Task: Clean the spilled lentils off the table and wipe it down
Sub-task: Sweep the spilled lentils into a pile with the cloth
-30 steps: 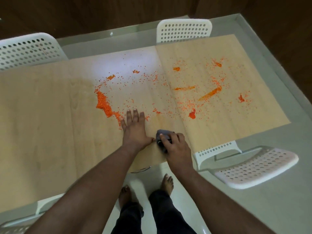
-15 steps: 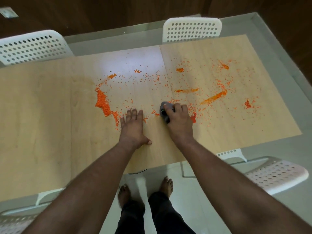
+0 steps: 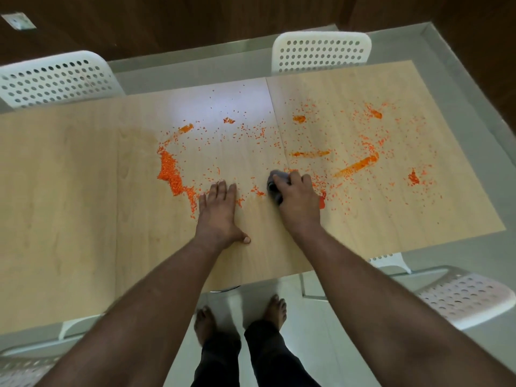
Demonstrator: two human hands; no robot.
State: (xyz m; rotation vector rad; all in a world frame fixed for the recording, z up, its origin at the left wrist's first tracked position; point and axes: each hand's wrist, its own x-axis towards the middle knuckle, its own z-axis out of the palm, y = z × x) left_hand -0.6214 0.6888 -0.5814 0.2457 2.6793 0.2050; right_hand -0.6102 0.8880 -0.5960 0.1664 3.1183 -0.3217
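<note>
Lentils (image 3: 168,171) granular orange; right hand (image 3: 296,197) bunches grey cloth (image 3: 273,184).

Left hand (image 3: 220,210) flat on wooden table (image 3: 83,191), right hand (image 3: 297,199) pressing grey cloth (image 3: 275,185) among scattered orange lentils (image 3: 169,171), white perforated chairs (image 3: 321,53) around, bare feet (image 3: 275,310) below.

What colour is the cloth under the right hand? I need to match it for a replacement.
Grey, a bunched cloth under the right hand, seen in the head view.
</note>
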